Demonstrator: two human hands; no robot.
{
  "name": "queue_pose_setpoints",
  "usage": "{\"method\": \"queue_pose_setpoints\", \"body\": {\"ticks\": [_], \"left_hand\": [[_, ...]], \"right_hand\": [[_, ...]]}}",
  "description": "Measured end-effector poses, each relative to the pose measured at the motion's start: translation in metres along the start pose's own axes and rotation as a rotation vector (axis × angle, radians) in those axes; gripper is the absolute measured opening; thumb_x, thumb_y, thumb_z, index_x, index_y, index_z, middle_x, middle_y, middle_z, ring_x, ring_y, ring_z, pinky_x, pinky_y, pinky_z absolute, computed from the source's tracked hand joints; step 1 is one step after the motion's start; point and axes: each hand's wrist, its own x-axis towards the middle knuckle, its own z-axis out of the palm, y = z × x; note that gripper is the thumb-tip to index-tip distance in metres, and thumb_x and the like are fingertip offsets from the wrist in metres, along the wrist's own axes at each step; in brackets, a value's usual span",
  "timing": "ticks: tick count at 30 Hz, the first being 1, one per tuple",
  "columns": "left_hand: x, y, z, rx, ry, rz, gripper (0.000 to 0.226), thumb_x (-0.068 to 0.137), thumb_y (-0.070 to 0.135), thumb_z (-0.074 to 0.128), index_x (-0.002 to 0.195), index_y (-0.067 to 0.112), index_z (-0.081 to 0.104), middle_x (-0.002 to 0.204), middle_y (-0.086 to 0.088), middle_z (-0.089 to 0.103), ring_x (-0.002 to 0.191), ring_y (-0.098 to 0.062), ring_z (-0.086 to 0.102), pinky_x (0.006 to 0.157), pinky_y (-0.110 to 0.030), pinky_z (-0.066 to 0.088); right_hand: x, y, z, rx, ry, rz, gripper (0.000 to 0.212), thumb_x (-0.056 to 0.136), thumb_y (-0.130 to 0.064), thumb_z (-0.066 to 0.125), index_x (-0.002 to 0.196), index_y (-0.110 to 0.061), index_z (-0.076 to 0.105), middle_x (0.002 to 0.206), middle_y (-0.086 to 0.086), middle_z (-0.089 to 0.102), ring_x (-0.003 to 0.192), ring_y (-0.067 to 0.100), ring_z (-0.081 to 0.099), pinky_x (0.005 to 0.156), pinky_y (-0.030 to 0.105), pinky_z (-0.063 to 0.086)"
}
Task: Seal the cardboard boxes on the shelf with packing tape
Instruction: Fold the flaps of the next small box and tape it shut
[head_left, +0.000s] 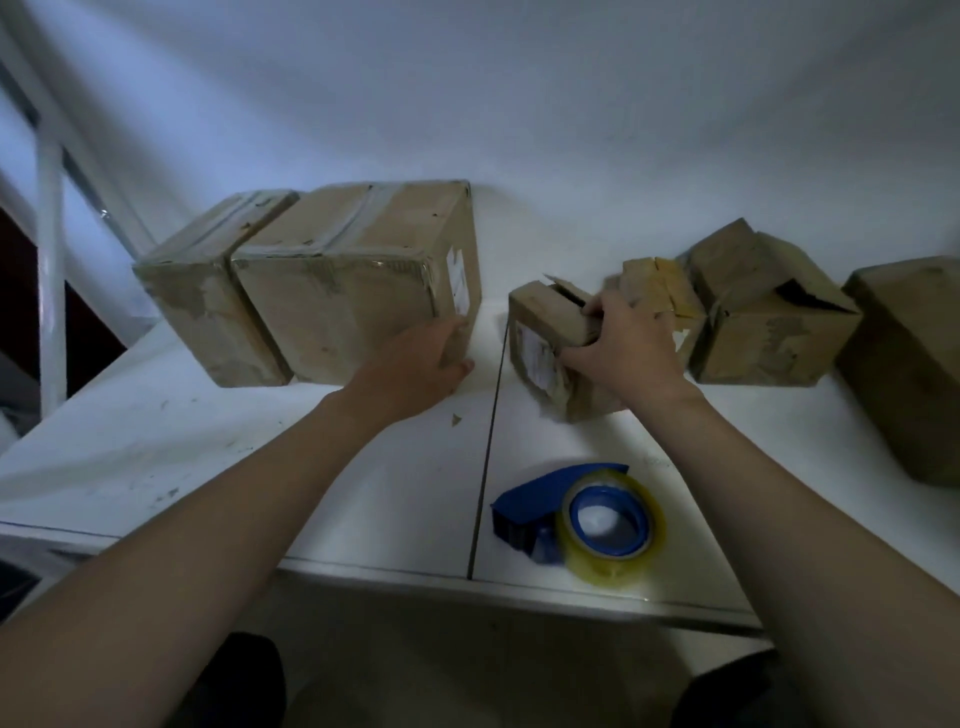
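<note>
Small cardboard box stands mid-shelf on the white shelf, its top flaps ajar over a dark slit; what is inside cannot be seen. The right hand grips it, fingers curled over the top flap and thumb against the near side. To the left, the large taped box has its seam closed with tape, and a narrower taped box touches its left side. The left hand rests with relaxed fingers against the large taped box's near right corner, holding nothing. Just beyond the right hand sits a crumpled box, and to its right an open box whose flap gapes over a dark interior, contents hidden. A further box lies at the far right edge. Near the front of the shelf, the blue tape dispenser lies on its side, carrying a yellowish tape roll.
</note>
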Motion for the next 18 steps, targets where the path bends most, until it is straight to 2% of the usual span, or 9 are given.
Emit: {"method": "queue_pose_setpoints", "body": {"ticks": [3,6,10,14,16,18], "left_hand": [[-0.016,0.007,-0.016,0.016,0.082,0.074,0.057,0.092,0.040,0.065,0.142,0.021,0.045,0.141,-0.003,0.049,0.129,-0.025,0.048,0.105,-0.046,0.044],[-0.037,0.015,-0.038,0.003,0.193,0.149,0.080,0.086,0.045,0.073,0.151,0.018,0.034,0.154,-0.006,0.035,0.139,-0.026,0.036,0.110,-0.047,0.039],[-0.067,0.013,-0.068,0.087,0.271,0.194,0.102,0.075,0.064,0.075,0.155,0.023,0.028,0.160,-0.001,0.025,0.146,-0.024,0.022,0.115,-0.047,0.028],[-0.099,-0.013,-0.078,0.206,0.132,0.149,0.100,0.077,0.065,0.071,0.157,0.026,0.025,0.164,0.000,0.023,0.151,-0.026,0.014,0.119,-0.057,0.023],[-0.113,-0.032,-0.072,0.243,0.033,0.073,0.090,0.086,0.062,0.064,0.157,0.025,0.023,0.165,0.001,0.020,0.152,-0.022,0.014,0.119,-0.057,0.023],[-0.123,-0.048,-0.055,0.334,-0.072,0.003,0.079,0.096,0.059,0.050,0.158,0.026,0.016,0.166,0.004,0.013,0.152,-0.018,0.011,0.120,-0.060,0.015]], "right_hand": [[-0.026,-0.015,-0.016,0.073,0.083,-0.100,0.050,0.070,-0.043,0.079,0.111,-0.032,0.053,0.107,0.000,0.058,0.109,0.031,0.050,0.078,0.038,0.043],[-0.057,-0.035,-0.029,0.119,0.168,-0.273,0.048,0.068,-0.040,0.080,0.108,-0.031,0.057,0.111,-0.003,0.050,0.107,0.026,0.048,0.088,0.040,0.047],[-0.088,-0.058,-0.030,0.225,0.088,-0.470,0.044,0.067,-0.040,0.078,0.105,-0.036,0.056,0.110,-0.007,0.049,0.104,0.021,0.047,0.082,0.032,0.045],[-0.101,-0.080,-0.005,0.263,-0.081,-0.608,0.044,0.068,-0.037,0.076,0.108,-0.035,0.057,0.110,-0.007,0.054,0.097,0.015,0.051,0.077,0.027,0.046],[-0.101,-0.089,0.010,0.283,-0.166,-0.642,0.043,0.071,-0.033,0.078,0.109,-0.033,0.059,0.111,-0.007,0.056,0.097,0.013,0.054,0.079,0.028,0.049],[-0.099,-0.092,0.026,0.268,-0.244,-0.650,0.041,0.074,-0.026,0.079,0.108,-0.033,0.058,0.113,-0.008,0.058,0.100,0.011,0.056,0.086,0.030,0.051]]}}
